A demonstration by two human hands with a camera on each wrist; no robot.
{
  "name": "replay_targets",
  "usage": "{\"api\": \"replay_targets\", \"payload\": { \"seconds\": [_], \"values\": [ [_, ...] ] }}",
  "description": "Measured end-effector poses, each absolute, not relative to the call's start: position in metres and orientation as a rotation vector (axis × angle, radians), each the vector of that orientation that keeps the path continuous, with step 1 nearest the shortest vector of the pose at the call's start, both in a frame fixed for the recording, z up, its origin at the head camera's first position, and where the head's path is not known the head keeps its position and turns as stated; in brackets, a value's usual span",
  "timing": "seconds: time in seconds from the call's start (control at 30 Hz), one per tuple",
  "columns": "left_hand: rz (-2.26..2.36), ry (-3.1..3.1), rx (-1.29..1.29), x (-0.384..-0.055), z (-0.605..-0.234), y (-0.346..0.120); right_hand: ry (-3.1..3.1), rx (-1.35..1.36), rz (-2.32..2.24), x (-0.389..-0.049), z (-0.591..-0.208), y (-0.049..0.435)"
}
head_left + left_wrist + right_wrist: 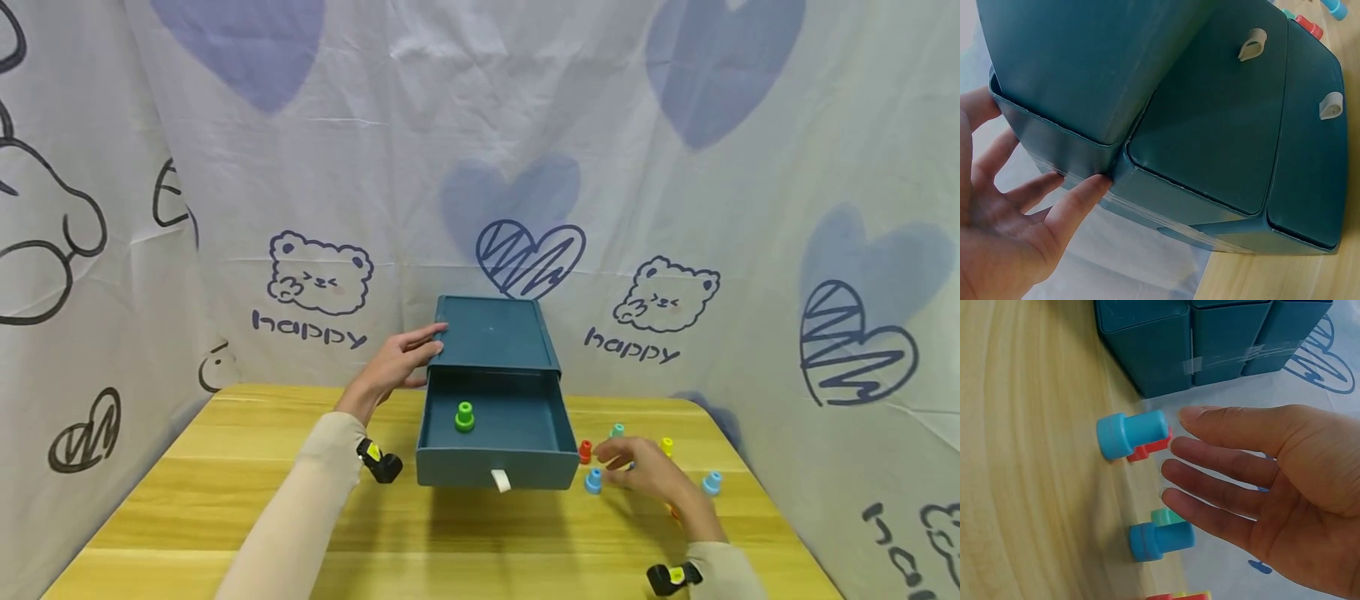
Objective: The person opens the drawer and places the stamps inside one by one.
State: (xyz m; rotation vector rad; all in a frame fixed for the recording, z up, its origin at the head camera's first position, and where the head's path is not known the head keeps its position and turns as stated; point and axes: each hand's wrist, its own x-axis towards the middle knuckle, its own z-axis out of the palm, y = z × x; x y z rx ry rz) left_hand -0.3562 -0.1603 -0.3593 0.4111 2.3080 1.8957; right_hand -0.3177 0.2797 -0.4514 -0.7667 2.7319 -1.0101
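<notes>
A dark teal drawer cabinet (491, 332) stands on the table with its top drawer (461, 469) pulled out. Inside that drawer, toward the left, a green stepped peg (465, 418) stands upright. My left hand (393, 364) touches the cabinet's left side, fingers spread along its edge in the left wrist view. To the right of the cabinet, my right hand (651, 477) is over the loose pegs, holding nothing. Its fingertips are close to the top of a light blue peg (1129, 434), with a red peg (1147, 449) just behind that one.
Two lower drawers, each with a pale pull tab (1331, 105), are closed. More pegs stand on the right of the wooden table (225, 483): a teal one (617, 431), a yellow one (667, 447) and another light blue one (712, 483). A printed cloth hangs behind the table.
</notes>
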Motion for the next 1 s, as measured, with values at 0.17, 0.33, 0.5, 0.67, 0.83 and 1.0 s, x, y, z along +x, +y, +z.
{"api": "replay_targets", "payload": {
  "seconds": [0.17, 0.33, 0.5, 0.67, 0.83, 1.0],
  "values": [
    [1.895, 2.302, 0.414, -0.357, -0.360, -0.160, 2.739, -0.728, -1.004, -0.318, -0.457, 0.282],
    [1.892, 2.300, 0.423, -0.358, -0.360, -0.159, 2.763, -0.690, -0.975, -0.321, -0.461, 0.282],
    [1.897, 2.297, 0.440, -0.356, -0.359, -0.161, 2.761, -0.637, -0.975, -0.323, -0.465, 0.281],
    [1.896, 2.298, 0.454, -0.355, -0.359, -0.162, 2.748, -0.640, -0.980, -0.324, -0.470, 0.281],
    [1.890, 2.311, 0.452, -0.355, -0.360, -0.162, 2.735, -0.642, -0.997, -0.325, -0.474, 0.280],
    [1.883, 2.321, 0.446, -0.356, -0.360, -0.162, 2.737, -0.648, -0.994, -0.326, -0.477, 0.280]
  ]
}}
